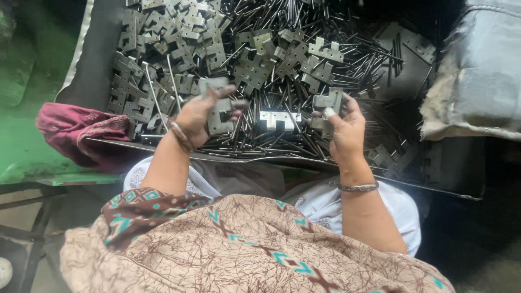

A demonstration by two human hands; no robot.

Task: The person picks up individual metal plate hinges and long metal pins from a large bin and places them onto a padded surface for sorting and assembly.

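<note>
My left hand (199,114) grips a grey notched metal hinge plate (218,111) over a metal tray. My right hand (346,126) holds another grey hinge plate (327,102), with a pale wrap on one fingertip. Between the hands lies a light-coloured hinge plate (279,120) on a bed of thin metal pins (325,65). A heap of hinge plates (173,43) fills the tray's left and middle. Both wrists wear metal bangles.
The dark tray's front rim (260,158) runs just above my lap. A maroon cloth (76,127) lies at its left on a green bench (21,157). A grey sack (477,76) sits at the right. My patterned shawl covers the foreground.
</note>
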